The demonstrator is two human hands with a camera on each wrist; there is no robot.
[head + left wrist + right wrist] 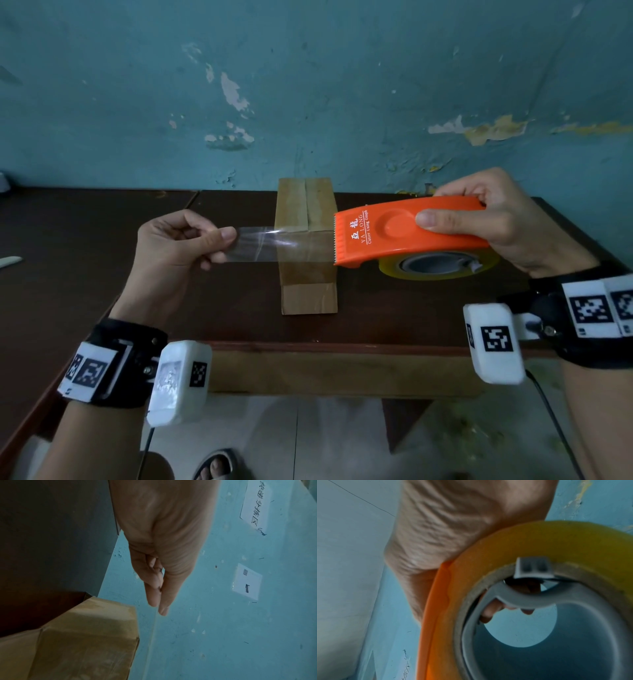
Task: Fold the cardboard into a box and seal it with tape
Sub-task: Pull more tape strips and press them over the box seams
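Brown table (102,240) beneath cardboard box (308,294)

A dark brown wooden table (394,322) is set against a teal wall (308,85) — its paint flaked in pale and yellow patches. Two printed paper notices (247,581) are seen fixed to the wall; a pale tiled floor (325,442) lies below.

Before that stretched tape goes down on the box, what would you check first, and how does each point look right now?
1. Left hand pinches the tape strip end: ok.
2. Right hand grips the orange dispenser: ok.
3. Strip taut, unwrinkled: ok.
4. Box flaps closed on top: ok.
5. Strip touching the box yet: cannot tell.
6. Tape roll has tape left: ok.
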